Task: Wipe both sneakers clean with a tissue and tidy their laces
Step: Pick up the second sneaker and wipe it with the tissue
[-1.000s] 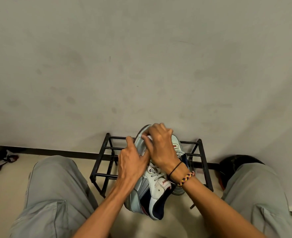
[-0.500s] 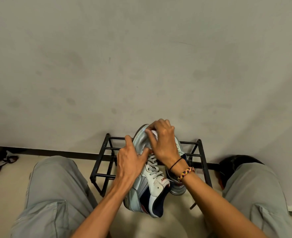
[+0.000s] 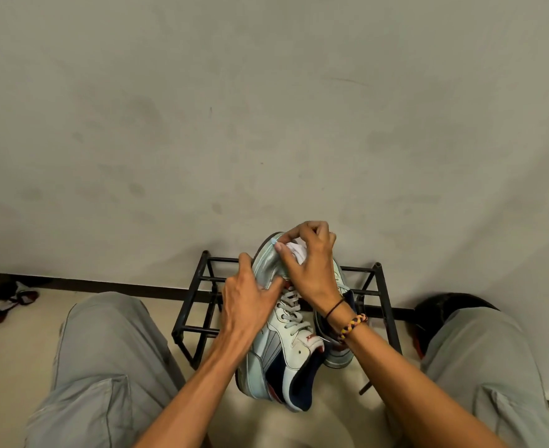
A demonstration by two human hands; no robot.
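Knees: grey trousers, one leg at each side of the view, the person seated low.

Left hand: grips the sneaker's left flank at mid-length, thumb across the laces side, fingers curled round the far side. It steadies the shoe.

Sneaker: white and grey with navy collar, held off the floor between the knees. Long axis runs from heel, nearest the person, up and away to the toe by the wall. Laces slack, not yet tidied.

Second sneaker: just right of and behind the first, mostly hidden by the right wrist; seems to rest on or against the rack.

Right hand: sits over the toe end, fingers curled and pinching a crumpled white tissue against the toe cap. This hand is the nearer to the toe; the unwiped length lies back toward the person, along the shoe's axis. Likely step: wiping the toe, first shoe not finished.

Rack: black metal frame, low, on the floor behind the shoes, standing against the wall.

Floor: pale, smooth. Dark footwear lies far left near the skirting. A dark rounded object at right, behind the right knee; kind unclear.

Wall: plain grey, smudged, with a dark skirting strip.
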